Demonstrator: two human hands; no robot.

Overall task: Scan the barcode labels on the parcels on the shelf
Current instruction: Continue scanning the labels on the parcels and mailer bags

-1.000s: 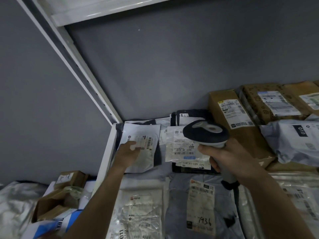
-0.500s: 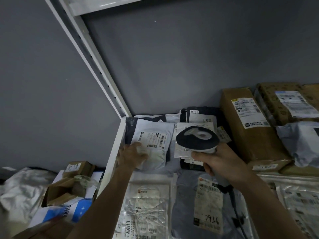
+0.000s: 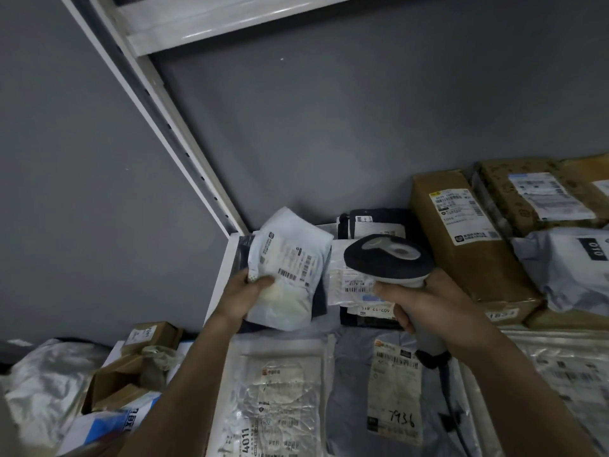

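Left hand point(image 3: 245, 300): you are gripping the white parcel point(image 3: 290, 270) — lifted, tilted.
Right hand point(image 3: 428, 308): you are clasping the scanner point(image 3: 389, 258) above the shelf point(image 3: 219, 282).

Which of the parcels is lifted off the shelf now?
The small white parcel, gripped by the left hand and tilted up; the others lie flat.

Grey wall point(image 3: 329, 127) behind, matte, dim light. White slotted upright point(image 3: 171, 133) runs diagonally down to shelf corner. White upper shelf edge point(image 3: 211, 18) catches a glare. Lower left: crumpled plastic point(image 3: 43, 384), open cardboard box point(image 3: 115, 380).
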